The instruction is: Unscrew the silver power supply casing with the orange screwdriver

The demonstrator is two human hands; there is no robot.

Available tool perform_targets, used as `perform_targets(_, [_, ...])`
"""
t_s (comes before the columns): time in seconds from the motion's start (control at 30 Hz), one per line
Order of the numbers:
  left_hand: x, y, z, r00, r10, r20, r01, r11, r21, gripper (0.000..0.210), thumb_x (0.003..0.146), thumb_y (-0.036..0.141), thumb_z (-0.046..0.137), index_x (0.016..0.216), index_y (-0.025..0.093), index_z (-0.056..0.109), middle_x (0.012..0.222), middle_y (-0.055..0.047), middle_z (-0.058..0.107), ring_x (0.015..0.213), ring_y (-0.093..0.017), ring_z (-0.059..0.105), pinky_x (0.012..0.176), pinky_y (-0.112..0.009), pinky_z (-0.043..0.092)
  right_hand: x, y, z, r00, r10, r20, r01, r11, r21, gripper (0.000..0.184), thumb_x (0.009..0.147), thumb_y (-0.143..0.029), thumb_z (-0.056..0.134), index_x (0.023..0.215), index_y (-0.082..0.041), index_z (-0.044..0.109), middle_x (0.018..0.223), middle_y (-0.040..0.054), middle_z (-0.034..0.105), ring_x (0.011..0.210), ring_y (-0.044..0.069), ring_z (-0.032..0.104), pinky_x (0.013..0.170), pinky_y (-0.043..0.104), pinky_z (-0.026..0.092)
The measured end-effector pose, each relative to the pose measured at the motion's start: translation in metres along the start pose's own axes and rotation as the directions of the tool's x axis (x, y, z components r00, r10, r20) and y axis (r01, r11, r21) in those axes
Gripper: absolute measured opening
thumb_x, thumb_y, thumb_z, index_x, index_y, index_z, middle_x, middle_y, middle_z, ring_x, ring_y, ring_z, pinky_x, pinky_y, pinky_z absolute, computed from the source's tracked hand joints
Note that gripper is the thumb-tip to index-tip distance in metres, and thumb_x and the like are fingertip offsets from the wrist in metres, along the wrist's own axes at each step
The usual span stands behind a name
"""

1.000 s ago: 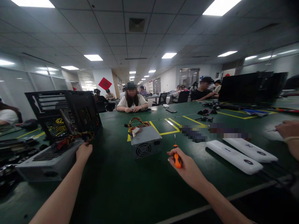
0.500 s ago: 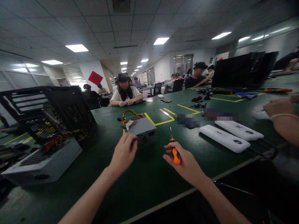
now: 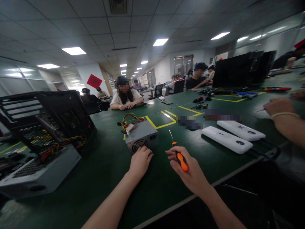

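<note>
Resting loosely in my right hand (image 3: 188, 168) is an orange and black screwdriver (image 3: 183, 161). Its thin metal shaft points up and away from me. My left hand (image 3: 141, 162) is low in front of a grey computer power supply (image 3: 143, 130), covering part of its fan grille. The fingers there are bent together, close to the table; their tips are partly hidden, and I cannot make out what they hold, if anything. A bundle of coloured cables with a white connector (image 3: 130, 128) lies on the power supply's far left side.
At left stand an open black computer case (image 3: 64, 111) and another grey metal box (image 3: 43, 175). Two white power banks (image 3: 226, 140) lie to the right, near a co-worker's hand (image 3: 280, 106). Across the green table (image 3: 107, 140) sits another person (image 3: 124, 95). Dark monitors (image 3: 238, 70) stand farther back.
My left hand has moved right and down, from the power supply's left front corner to below its fan grille. The screwdriver has tilted more to the left in my right hand.
</note>
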State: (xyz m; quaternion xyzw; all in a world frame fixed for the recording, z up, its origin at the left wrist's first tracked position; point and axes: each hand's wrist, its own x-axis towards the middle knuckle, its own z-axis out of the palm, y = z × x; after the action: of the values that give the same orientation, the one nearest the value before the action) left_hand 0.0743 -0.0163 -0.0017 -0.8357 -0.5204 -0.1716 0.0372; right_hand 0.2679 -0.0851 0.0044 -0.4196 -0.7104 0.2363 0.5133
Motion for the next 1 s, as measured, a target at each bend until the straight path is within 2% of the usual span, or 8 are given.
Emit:
perform_targets(0.17, [0.0, 0.003, -0.002, 1.0, -0.004, -0.01, 0.003, 0.999, -0.043, 0.019, 0.084, 0.024, 0.042, 0.084, 0.019, 0.06, 0.091, -0.006, 0.057, 0.087, -0.019, 0.053, 0.075, -0.03, 0.04, -0.001, 0.003, 0.0, 0.991, 0.077, -0.113, -0.025, 0.913, 0.408, 0.03, 0.086, -0.045, 0.041, 0.104, -0.021, 0.047, 0.092, 0.0058, 0.062, 0.079, 0.016, 0.06, 0.074, 0.032, 0.046])
perform_targets(0.3, [-0.001, -0.002, -0.001, 0.997, -0.066, -0.036, 0.052, 0.947, -0.316, 0.015, 0.082, 0.025, 0.043, 0.081, 0.018, 0.057, 0.084, -0.005, 0.058, 0.08, -0.018, 0.054, 0.072, -0.031, 0.04, 0.004, 0.0, -0.003, 0.958, 0.26, -0.12, -0.109, 0.717, 0.689, 0.04, 0.085, -0.053, 0.038, 0.097, -0.019, 0.054, 0.074, 0.0023, 0.059, 0.063, 0.011, 0.052, 0.06, 0.024, 0.043])
perform_targets(0.37, [-0.002, -0.004, -0.002, 0.988, -0.152, 0.016, 0.134, 0.816, -0.562, 0.015, 0.082, 0.029, 0.045, 0.081, 0.018, 0.055, 0.078, -0.004, 0.058, 0.072, -0.016, 0.055, 0.067, -0.029, 0.042, 0.007, -0.004, -0.003, 0.939, 0.339, -0.056, -0.157, 0.569, 0.807, 0.043, 0.083, -0.055, 0.039, 0.093, -0.017, 0.058, 0.068, 0.0011, 0.056, 0.058, 0.009, 0.048, 0.053, 0.021, 0.039])
perform_targets(0.5, [-0.004, 0.0, -0.007, 0.959, -0.228, 0.171, 0.25, 0.385, -0.888, 0.02, 0.077, 0.03, 0.052, 0.089, 0.014, 0.057, 0.072, -0.002, 0.057, 0.062, -0.011, 0.053, 0.058, -0.023, 0.043, 0.01, -0.011, 0.002, 0.929, 0.356, 0.101, -0.237, 0.361, 0.902, 0.043, 0.083, -0.05, 0.037, 0.086, -0.014, 0.06, 0.055, 0.0, 0.05, 0.049, 0.008, 0.041, 0.046, 0.02, 0.033])
perform_targets(0.63, [-0.004, 0.007, -0.016, 0.915, -0.309, 0.259, 0.29, 0.055, -0.956, 0.017, 0.074, 0.024, 0.06, 0.085, 0.011, 0.063, 0.069, -0.001, 0.058, 0.058, -0.006, 0.051, 0.057, -0.017, 0.042, 0.004, -0.013, 0.007, 0.938, 0.338, 0.074, -0.229, 0.446, 0.865, 0.027, 0.082, -0.039, 0.041, 0.087, -0.017, 0.056, 0.058, 0.0009, 0.054, 0.05, 0.009, 0.045, 0.046, 0.02, 0.034])
perform_targets(0.77, [-0.002, 0.009, -0.025, 0.85, -0.386, 0.358, 0.28, -0.243, -0.929, 0.006, 0.077, 0.013, 0.056, 0.077, 0.01, 0.061, 0.068, -0.003, 0.06, 0.056, -0.005, 0.053, 0.055, -0.015, 0.044, -0.008, -0.01, 0.01, 0.983, 0.149, -0.105, -0.049, 0.772, 0.634, 0.013, 0.082, -0.029, 0.044, 0.089, -0.021, 0.05, 0.064, -0.0006, 0.056, 0.055, 0.011, 0.05, 0.048, 0.02, 0.037])
perform_targets(0.87, [-0.002, 0.01, -0.03, 0.807, -0.407, 0.427, 0.297, -0.345, -0.891, 0.008, 0.079, 0.012, 0.053, 0.075, 0.01, 0.059, 0.076, -0.005, 0.063, 0.056, -0.005, 0.055, 0.05, -0.014, 0.044, -0.018, -0.011, 0.009, 0.987, -0.134, -0.086, 0.152, 0.957, 0.246, 0.018, 0.08, -0.018, 0.046, 0.097, -0.022, 0.048, 0.071, -0.001, 0.056, 0.06, 0.011, 0.053, 0.054, 0.022, 0.042])
perform_targets(1.0, [-0.005, 0.01, -0.03, 0.815, -0.356, 0.458, 0.338, -0.349, -0.874, 0.009, 0.077, 0.019, 0.058, 0.077, 0.01, 0.059, 0.089, -0.008, 0.064, 0.055, -0.004, 0.053, 0.043, -0.012, 0.038, -0.025, -0.015, 0.008, 0.907, -0.421, 0.025, 0.422, 0.903, -0.083, 0.032, 0.074, -0.011, 0.048, 0.103, -0.022, 0.046, 0.077, 0.0002, 0.058, 0.066, 0.013, 0.057, 0.064, 0.026, 0.046])
